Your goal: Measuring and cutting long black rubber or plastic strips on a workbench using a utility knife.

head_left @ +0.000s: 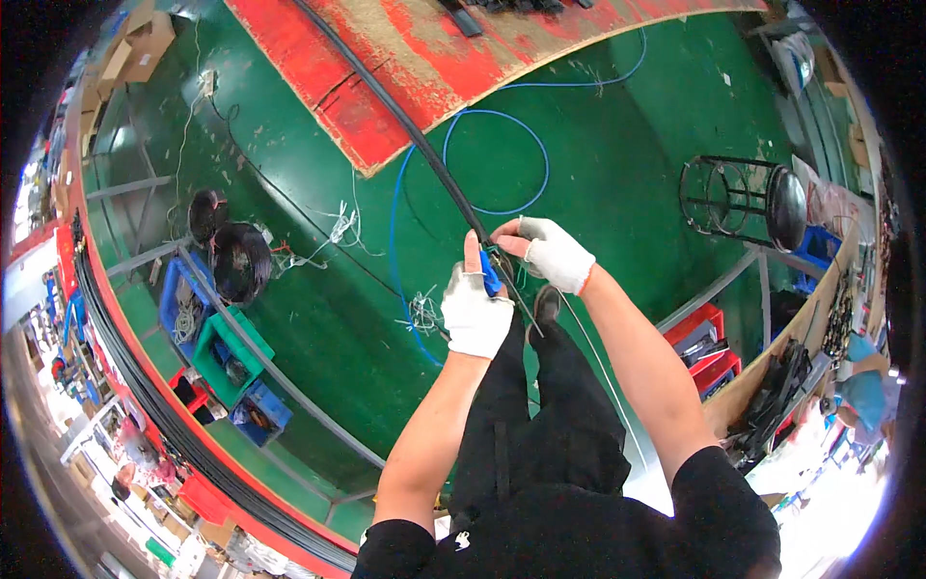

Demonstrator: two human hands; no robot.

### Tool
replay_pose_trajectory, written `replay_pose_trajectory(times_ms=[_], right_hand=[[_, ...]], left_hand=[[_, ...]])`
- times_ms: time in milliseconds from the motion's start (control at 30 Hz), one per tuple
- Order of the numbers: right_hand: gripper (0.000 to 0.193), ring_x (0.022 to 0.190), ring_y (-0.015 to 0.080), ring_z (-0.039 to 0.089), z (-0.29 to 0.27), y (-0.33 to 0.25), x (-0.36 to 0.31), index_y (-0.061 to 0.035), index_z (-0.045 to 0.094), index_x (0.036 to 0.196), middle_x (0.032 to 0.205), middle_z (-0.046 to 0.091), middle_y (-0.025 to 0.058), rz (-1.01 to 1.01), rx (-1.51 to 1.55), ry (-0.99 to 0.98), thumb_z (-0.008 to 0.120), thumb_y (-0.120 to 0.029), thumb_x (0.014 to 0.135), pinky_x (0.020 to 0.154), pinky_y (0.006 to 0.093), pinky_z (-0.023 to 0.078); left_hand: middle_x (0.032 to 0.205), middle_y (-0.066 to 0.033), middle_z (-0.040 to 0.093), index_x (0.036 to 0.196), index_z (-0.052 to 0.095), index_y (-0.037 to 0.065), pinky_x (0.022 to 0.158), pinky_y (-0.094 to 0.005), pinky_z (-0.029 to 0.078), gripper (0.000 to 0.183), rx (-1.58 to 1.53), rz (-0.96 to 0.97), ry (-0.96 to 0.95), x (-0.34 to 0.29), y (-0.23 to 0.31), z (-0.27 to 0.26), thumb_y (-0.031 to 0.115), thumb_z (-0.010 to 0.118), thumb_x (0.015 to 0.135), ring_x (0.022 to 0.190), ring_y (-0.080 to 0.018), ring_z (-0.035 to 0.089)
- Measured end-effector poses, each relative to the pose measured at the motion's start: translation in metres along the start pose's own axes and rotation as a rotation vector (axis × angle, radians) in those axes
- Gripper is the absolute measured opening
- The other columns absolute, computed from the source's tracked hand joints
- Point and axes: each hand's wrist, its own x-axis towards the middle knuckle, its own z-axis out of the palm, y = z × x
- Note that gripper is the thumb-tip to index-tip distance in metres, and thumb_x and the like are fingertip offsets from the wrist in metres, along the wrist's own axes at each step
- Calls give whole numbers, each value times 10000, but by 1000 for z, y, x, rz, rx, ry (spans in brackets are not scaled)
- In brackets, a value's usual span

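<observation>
My left hand (477, 314), in a white glove with bare fingertips, is closed round a blue-handled tool (491, 278). Its working end is too small to make out. One finger of that hand points up along a long black cable (424, 150). My right hand (552, 253), gloved the same way, pinches at the cable's near end from the right side. Thin loose wires (526, 307) hang below the fingertips. Both hands nearly meet at this spot, in front of my legs.
The cable runs back over a worn red board (482, 58). A blue hose (497, 114) loops across the green floor. At left are black coils (241, 262), a green crate (231, 357) and a metal rail (280, 376). A black stool (786, 207) lies tipped at right, near red bins (709, 347).
</observation>
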Motion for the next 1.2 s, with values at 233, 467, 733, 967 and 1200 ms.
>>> replay_pose_trajectory(times_ms=[233, 467, 733, 967, 1200], right_hand=[[271, 798, 93, 540, -6, 20, 18, -11, 669, 1205, 1023, 649, 7, -95, 96, -100, 669, -169, 985, 712, 275, 445], [261, 863, 113, 610, -4, 30, 23, -4, 670, 1166, 1012, 661, 25, -165, 188, -160, 647, -87, 919, 796, 286, 505], [320, 951, 135, 634, -7, 18, 1, 5, 686, 1218, 1035, 690, 39, -197, 124, -20, 729, -131, 932, 869, 315, 532], [270, 1002, 214, 687, -19, 7, -7, -34, 747, 1148, 1071, 732, 118, -227, -130, 38, 754, -192, 930, 895, 358, 544], [231, 1008, 366, 697, -22, -8, -2, -36, 745, 1015, 1038, 706, 172, -492, -571, 81, 734, -216, 872, 884, 442, 563]], left_hand=[[985, -130, 649, 1674, 302, 178, 728, -416, 555, 895, 2, -54, -40, 2, 7, -2, 22, 689, 883, 800, -301, 660], [1104, -175, 685, 1654, 350, 155, 744, -396, 557, 742, -134, -3, -50, 8, 16, -4, 103, 656, 979, 829, -290, 679], [1139, -174, 687, 1644, 371, 144, 753, -383, 547, 705, -112, -163, -103, 6, 24, -5, 248, 683, 1021, 823, -250, 657], [1184, -193, 688, 1639, 371, 117, 783, -374, 549, 703, -114, -138, -80, 7, 25, -5, 281, 678, 1029, 847, -249, 650], [1154, -161, 681, 1638, 370, 86, 770, -344, 538, 733, -169, -201, -101, 4, 20, -2, 289, 705, 1019, 818, -217, 621]])
